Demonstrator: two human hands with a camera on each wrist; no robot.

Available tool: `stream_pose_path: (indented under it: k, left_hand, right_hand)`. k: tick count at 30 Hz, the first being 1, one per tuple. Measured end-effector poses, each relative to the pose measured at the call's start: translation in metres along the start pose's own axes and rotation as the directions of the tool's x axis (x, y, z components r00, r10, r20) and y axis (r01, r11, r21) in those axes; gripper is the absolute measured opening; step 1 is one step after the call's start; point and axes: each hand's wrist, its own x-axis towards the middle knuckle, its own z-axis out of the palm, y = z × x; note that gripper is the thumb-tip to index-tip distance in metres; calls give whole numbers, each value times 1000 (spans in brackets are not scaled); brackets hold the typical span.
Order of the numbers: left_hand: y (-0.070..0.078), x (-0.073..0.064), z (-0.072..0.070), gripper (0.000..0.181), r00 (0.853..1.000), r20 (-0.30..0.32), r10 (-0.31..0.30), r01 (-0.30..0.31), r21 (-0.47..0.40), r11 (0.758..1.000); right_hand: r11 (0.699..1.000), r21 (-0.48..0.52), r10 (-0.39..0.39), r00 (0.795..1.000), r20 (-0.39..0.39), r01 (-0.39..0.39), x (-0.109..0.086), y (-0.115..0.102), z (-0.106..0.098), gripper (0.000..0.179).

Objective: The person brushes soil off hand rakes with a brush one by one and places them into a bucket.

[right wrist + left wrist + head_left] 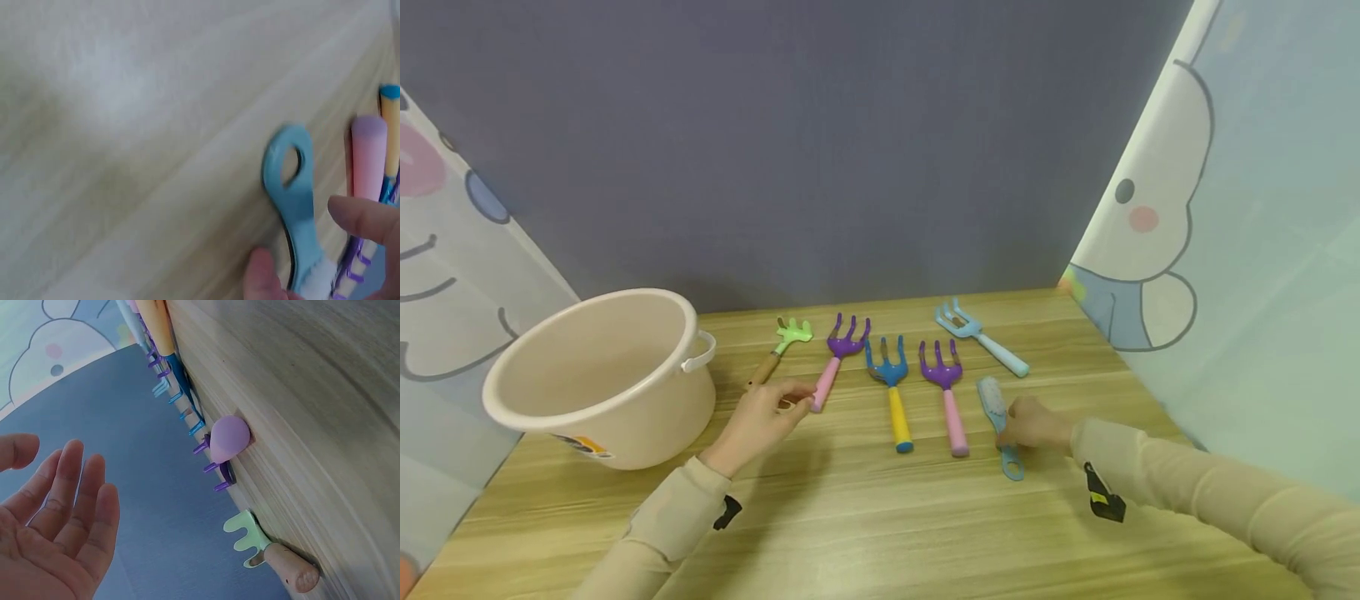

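Note:
A light blue brush (992,395) with pale bristles and a looped handle lies on the table, bristles up. My right hand (1033,422) is over it, and the right wrist view shows the thumb (359,215) apart from the handle, with a fingertip (261,270) on the opposite side. My left hand (763,422) hovers with loosely bent fingers near the pink handle of a purple hand rake (826,383). In the left wrist view that hand holds nothing. Beyond it lies a small green rake (790,333) with a wooden handle.
A cream bucket (696,408) stands at the left of the table. Between the hands lie a blue rake with a yellow handle (898,417) and another purple rake with a pink handle (953,421). A light blue rake (996,348) lies behind the brush. A dark panel (865,167) rises behind.

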Motion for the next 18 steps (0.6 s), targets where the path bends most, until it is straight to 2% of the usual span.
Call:
stream_pose_path:
  k: [3, 6, 9, 11, 18]
  left_hand:
    - [-1, -1, 1, 21, 1000, 18, -19, 19, 5, 1000]
    - [-2, -2, 2, 21, 999, 23, -27, 26, 8, 1000]
    - [-3, -2, 2, 21, 1000, 18, -20, 20, 6, 1000]
    - [-4, -2, 2, 21, 1000, 14, -18, 18, 2, 1000]
    - [-5, -2, 3, 20, 1000, 18, -3, 3, -4, 1000]
  right_hand:
    - [1000, -3, -2, 999, -42, 2, 0, 0, 8, 24]
    - [1000, -7, -11, 997, -72, 11, -2, -2, 13, 38]
    - [1000, -18, 1, 998, -65, -2, -3, -5, 15, 56]
    - [999, -31, 16, 999, -52, -17, -4, -7, 16, 62]
    - [997, -67, 20, 997, -71, -25, -4, -8, 17, 53]
